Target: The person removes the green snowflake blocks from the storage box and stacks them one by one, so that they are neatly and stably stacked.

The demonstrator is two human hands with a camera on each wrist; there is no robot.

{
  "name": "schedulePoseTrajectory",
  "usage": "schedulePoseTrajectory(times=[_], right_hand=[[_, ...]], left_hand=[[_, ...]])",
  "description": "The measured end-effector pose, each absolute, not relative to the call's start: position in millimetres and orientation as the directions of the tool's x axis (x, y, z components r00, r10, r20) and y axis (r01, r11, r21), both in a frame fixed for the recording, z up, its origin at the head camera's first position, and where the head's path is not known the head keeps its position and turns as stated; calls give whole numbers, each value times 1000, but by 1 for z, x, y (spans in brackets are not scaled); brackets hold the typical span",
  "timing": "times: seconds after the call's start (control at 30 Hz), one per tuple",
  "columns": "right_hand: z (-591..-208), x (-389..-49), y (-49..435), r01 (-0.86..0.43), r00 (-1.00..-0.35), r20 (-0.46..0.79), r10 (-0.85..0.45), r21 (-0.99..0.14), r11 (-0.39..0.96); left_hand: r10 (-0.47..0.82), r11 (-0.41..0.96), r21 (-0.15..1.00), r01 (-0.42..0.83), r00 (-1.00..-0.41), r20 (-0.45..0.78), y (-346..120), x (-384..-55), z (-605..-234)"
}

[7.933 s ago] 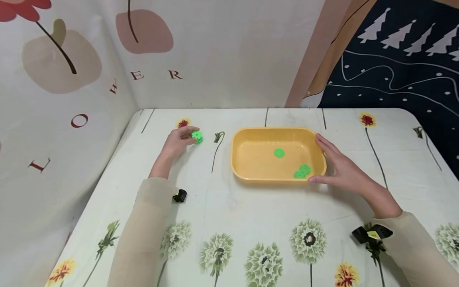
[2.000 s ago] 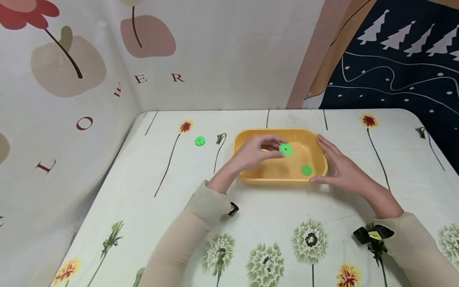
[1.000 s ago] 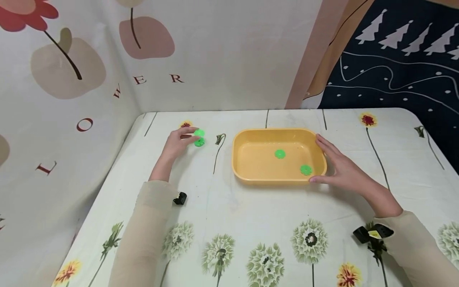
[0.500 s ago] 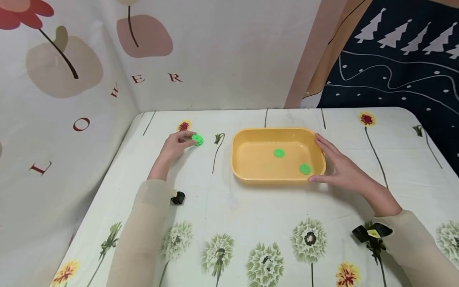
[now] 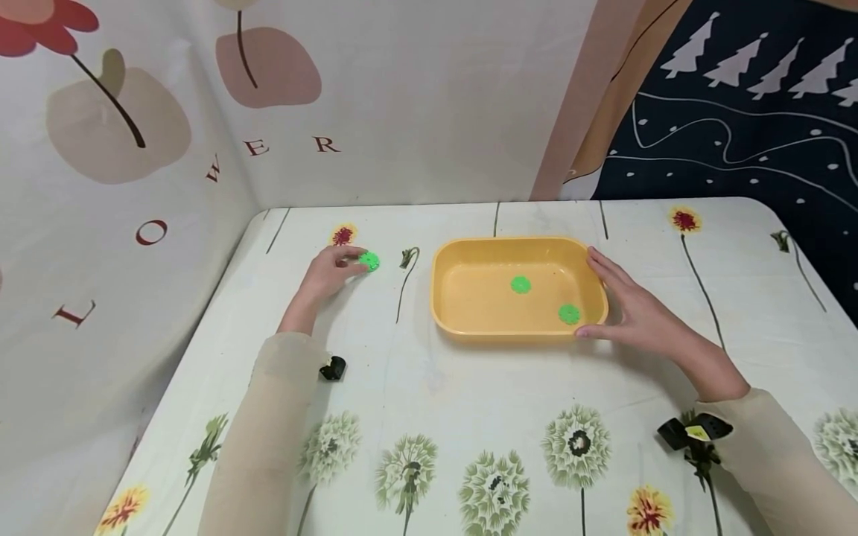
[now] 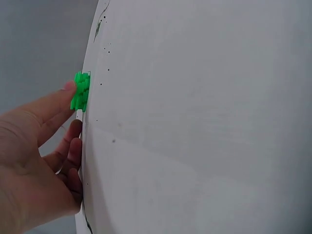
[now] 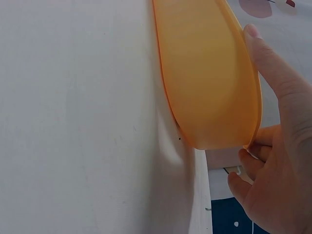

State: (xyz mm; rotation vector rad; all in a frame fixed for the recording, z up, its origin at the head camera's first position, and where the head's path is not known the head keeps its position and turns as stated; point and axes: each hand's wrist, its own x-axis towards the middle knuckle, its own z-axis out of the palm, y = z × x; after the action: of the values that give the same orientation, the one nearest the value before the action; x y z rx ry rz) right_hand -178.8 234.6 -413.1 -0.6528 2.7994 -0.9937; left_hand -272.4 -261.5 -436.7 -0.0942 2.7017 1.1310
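My left hand [image 5: 327, 272] pinches green notched plastic discs [image 5: 369, 260] between thumb and fingers, low over the left part of the table. In the left wrist view the green discs [image 6: 81, 91] lie stacked in layers, with a fingertip at the upper edge of the stack. My right hand [image 5: 637, 313] holds the right end of a yellow tray [image 5: 469, 333], thumb at the near corner and fingers at the far side. The tray's outer wall [image 7: 209, 83] shows in the right wrist view. Two single discs lie inside: one near the middle [image 5: 520, 284], one near the front right corner [image 5: 569, 314].
A white flower-printed cloth [image 5: 429, 387] covers the table. A patterned curtain [image 5: 429, 104] hangs behind it and at the left. Black wrist devices sit at the left cuff [image 5: 333, 368] and the right cuff [image 5: 694, 432].
My left hand has carried a disc from the tray leftward and lowered it onto the one on the table. Fewer discs lie in the tray's corner. The right hand has stayed in place.
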Motion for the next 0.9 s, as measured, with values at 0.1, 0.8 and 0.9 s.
schedulePoseTrajectory(times=[0.1, 0.8, 0.9], right_hand=[[-413, -179, 235, -365, -902, 51, -428, -617, 697], [-416, -180, 237, -372, -896, 54, -440, -633, 679], [-416, -180, 237, -372, -897, 56, -439, -634, 678]], left_hand=[[45, 712, 692, -119, -976, -214, -262, -274, -438], [47, 742, 660, -115, -974, -222, -255, -274, -436], [52, 728, 675, -122, -971, -233, -256, -274, -436]])
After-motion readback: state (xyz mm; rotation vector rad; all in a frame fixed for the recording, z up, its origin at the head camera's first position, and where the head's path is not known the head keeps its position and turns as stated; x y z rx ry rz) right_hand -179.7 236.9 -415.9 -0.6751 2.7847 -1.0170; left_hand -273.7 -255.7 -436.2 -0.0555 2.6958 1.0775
